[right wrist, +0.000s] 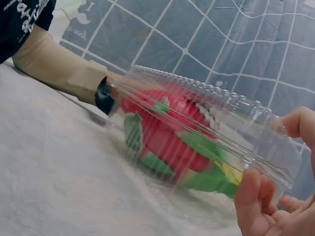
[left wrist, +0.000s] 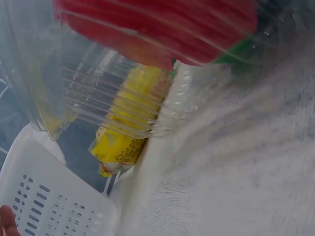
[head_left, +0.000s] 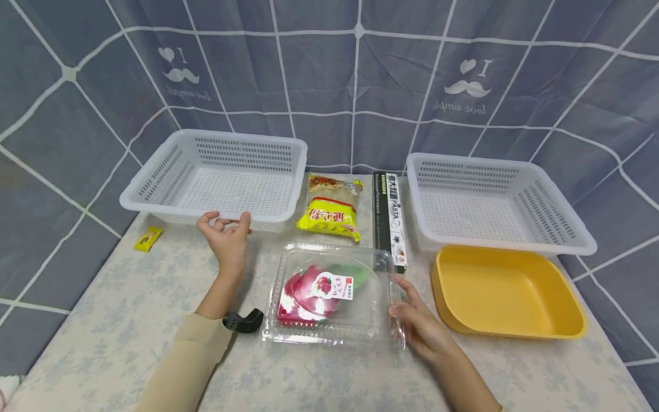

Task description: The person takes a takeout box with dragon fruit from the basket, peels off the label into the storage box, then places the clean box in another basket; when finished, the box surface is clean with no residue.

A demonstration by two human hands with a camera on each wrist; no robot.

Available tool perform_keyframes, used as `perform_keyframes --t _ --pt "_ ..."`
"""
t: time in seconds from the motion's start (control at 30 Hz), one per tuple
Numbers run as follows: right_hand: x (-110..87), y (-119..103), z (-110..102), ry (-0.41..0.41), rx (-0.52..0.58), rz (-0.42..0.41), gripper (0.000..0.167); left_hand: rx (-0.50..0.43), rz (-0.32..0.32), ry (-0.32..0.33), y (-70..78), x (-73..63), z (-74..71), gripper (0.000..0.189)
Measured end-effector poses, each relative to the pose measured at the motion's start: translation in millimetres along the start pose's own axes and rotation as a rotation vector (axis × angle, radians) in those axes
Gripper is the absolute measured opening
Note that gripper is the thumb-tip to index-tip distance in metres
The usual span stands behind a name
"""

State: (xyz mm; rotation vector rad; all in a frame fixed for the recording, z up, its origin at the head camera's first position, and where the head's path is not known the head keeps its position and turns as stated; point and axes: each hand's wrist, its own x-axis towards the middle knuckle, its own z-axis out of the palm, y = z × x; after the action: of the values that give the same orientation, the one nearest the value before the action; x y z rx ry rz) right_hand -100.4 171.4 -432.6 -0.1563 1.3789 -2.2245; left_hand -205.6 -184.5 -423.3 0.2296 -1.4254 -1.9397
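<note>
My left hand (head_left: 229,243) is at the front rim of the left white plastic basket (head_left: 135,197), its fingers curled and seeming to grip the rim. One fingertip (left wrist: 7,221) shows before the basket's slotted wall (left wrist: 74,199) in the left wrist view. With the right hand (head_left: 419,323) I grip the right edge of a clear plastic clamshell box (head_left: 370,317), thumb and fingers pinching it in the right wrist view. Inside lies a red and green dragon fruit (right wrist: 167,130). A white label (head_left: 334,286) with a fruit picture marks the lid.
A yellow macaroni bag (head_left: 332,209) and a black-and-white pasta box (head_left: 389,217) lie between the left basket and a second white basket (head_left: 499,240). The yellow tub (head_left: 509,292) stands at right. A small yellow packet (head_left: 148,239) lies at left, before a grey curtain (head_left: 329,74).
</note>
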Motion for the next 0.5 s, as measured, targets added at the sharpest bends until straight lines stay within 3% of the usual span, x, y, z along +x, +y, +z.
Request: perform_keyframes --t 0.17,0.27,0.4,0.5 --pt "1.2 -2.4 -0.6 -0.015 -0.060 0.019 0.068 0.044 0.004 -0.020 6.4 -2.2 -7.0 0.051" --pt "2.1 -4.3 0.1 0.026 -0.098 0.019 0.072 0.083 -0.002 -0.043 11.2 -5.8 -13.2 0.049" --pt "1.1 -8.6 5.1 0.176 -0.206 0.012 0.082 0.189 -0.067 -0.168 19.0 -14.9 -21.4 0.039" --pt "-0.3 -11.3 8.0 0.247 -0.274 0.015 0.087 0.299 -0.124 -0.325 24.2 -23.2 -27.1 0.028"
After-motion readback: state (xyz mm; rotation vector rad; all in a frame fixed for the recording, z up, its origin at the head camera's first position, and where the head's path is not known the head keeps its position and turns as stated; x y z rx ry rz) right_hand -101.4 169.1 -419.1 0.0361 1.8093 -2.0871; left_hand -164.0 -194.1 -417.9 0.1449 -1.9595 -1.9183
